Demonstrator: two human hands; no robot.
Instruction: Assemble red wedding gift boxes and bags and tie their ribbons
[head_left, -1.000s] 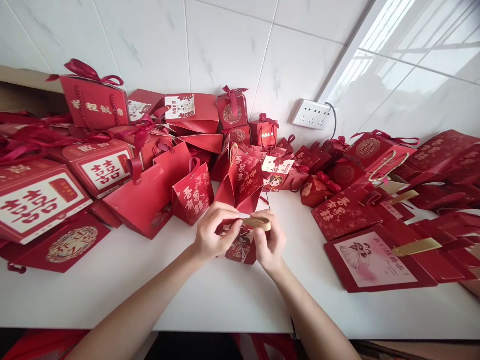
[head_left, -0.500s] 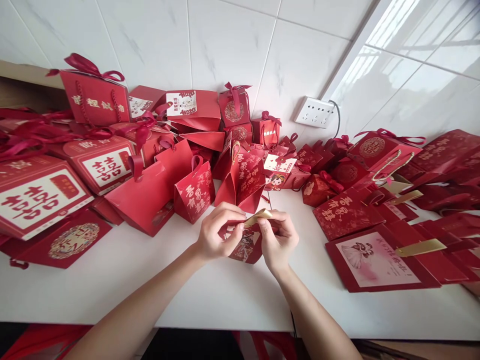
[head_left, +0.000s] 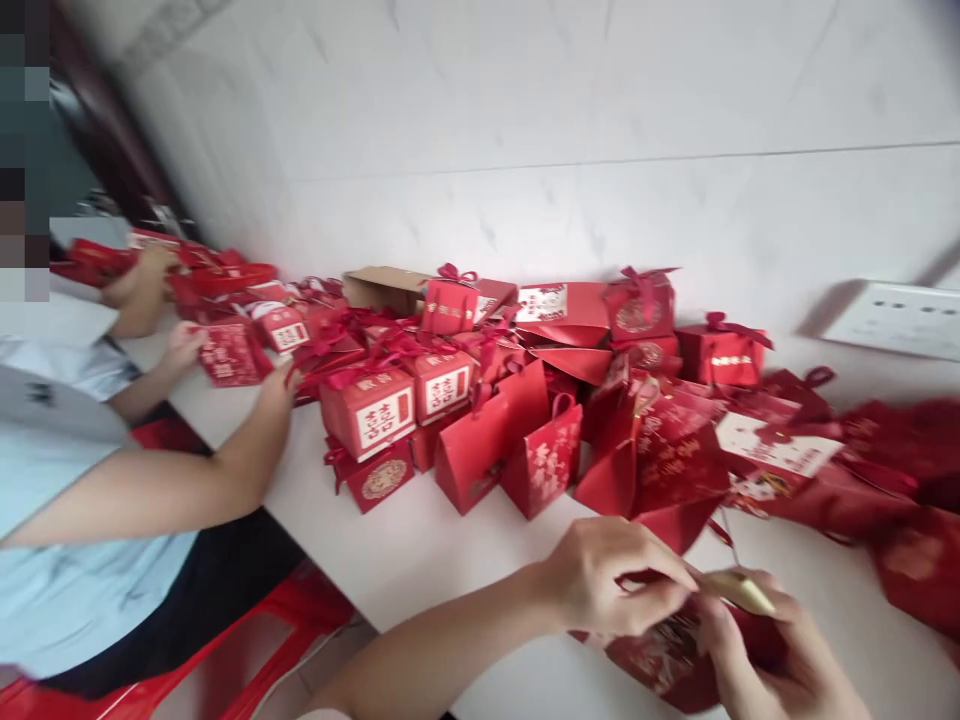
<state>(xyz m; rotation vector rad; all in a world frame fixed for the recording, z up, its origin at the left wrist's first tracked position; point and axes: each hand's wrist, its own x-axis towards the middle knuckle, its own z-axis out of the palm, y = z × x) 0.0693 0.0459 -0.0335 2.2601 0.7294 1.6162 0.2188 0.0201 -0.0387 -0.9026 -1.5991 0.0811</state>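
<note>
My left hand (head_left: 611, 575) is closed, its thumb and fingertips pinching one end of a gold ribbon (head_left: 739, 592). My right hand (head_left: 787, 640) pinches the same ribbon from the other side, thumb against fingers. Just below both hands stands a small red gift box (head_left: 660, 655) with a printed picture on its side, partly covered by my fingers. Whether the ribbon is tied to the box I cannot tell, as motion blurs the view. Beyond my hands are a red patterned gift bag (head_left: 679, 465) and a smaller red bag (head_left: 546, 460).
Many red gift boxes (head_left: 375, 410) with dark red bows line the white table (head_left: 442, 555) along the wall. A power strip (head_left: 900, 318) is mounted at right. On the left, co-workers' arms (head_left: 225, 480) reach over the table, beside a red stool (head_left: 277, 625).
My head has turned left, so the scene has shifted right and co-workers have come into view. Both hands still pinch the gold ribbon over the box.
</note>
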